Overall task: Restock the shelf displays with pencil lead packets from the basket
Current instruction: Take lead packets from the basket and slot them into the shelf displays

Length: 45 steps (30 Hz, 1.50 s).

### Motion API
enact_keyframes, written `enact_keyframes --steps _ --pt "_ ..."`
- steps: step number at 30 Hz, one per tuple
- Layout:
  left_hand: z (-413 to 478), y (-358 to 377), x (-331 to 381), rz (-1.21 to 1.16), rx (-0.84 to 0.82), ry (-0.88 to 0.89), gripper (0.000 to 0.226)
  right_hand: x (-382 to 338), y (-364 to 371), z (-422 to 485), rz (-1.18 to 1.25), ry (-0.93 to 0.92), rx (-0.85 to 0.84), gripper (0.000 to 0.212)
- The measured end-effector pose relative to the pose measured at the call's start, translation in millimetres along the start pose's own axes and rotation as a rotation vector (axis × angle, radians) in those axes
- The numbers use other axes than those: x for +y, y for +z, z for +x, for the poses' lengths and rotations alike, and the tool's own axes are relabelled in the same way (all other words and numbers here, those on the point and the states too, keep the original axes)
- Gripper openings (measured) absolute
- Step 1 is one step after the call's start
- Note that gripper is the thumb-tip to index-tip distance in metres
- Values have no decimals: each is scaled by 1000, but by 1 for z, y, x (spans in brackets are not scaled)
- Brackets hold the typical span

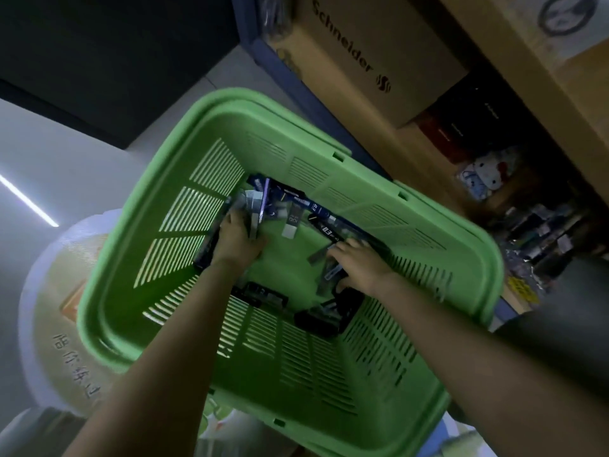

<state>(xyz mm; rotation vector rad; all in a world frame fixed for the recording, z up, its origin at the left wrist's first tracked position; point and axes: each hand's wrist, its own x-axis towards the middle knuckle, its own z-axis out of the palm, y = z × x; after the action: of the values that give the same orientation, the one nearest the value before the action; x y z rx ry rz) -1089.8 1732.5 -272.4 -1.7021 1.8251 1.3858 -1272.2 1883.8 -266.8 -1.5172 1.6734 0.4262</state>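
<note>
Currently both hands are down in basket (296, 127), apart; left hand (237, 240) grips bundled packets (298, 206) at far-left corner; right hand (361, 270) rests on others, grip unclear; loose ones lie between, long axes along far wall, nearer right hand.

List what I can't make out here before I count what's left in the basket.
Left hand: head view, fingertips buried among packets, grip unclear.
Right hand: its back covers what it touches.
Packets: labels blurred and dim; some lie under both hands, so no count.
Shelf goods: dark and blurred.
Basket: near rim cut off by the bottom edge.
</note>
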Motion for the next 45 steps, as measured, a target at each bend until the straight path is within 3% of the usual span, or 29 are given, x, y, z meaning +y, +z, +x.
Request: enact_keyframes --steps 3,7,12,15,20,25,27,31,36,39,43,45 --pt "2 14 1 -31 -22 -83 52 1 3 4 -58 19 69 42" --pt "3 25 7 -62 -78 -157 31 2 5 7 -97 -29 25 39" --pt "-5 28 16 -108 -107 -215 14 -11 -8 10 247 39 197 34" --pt "-14 28 22 -232 -182 -293 21 -23 -16 14 394 71 274 31" --pt "-34 29 44 -351 -304 -266 22 -44 -31 19 944 217 154 30" --pt "-44 24 45 -336 -304 -173 60 -55 -46 18 1417 424 149 30" --pt "-46 21 41 -364 -291 -127 63 -58 -50 16 1536 418 163 25" --pt "-54 10 40 -467 -331 -62 45 -60 -55 9 1485 365 255 21" --pt "-67 -8 42 -790 -547 -134 37 -58 -59 6 1490 319 456 23" --pt "-74 -14 43 -744 -616 -112 39 -61 -57 6 1358 217 525 26" --pt "-77 -17 40 -703 -559 -54 18 -62 -54 7 1275 79 511 17" --pt "-77 -20 37 -669 -499 -41 11 -47 -45 6 1074 80 361 21"
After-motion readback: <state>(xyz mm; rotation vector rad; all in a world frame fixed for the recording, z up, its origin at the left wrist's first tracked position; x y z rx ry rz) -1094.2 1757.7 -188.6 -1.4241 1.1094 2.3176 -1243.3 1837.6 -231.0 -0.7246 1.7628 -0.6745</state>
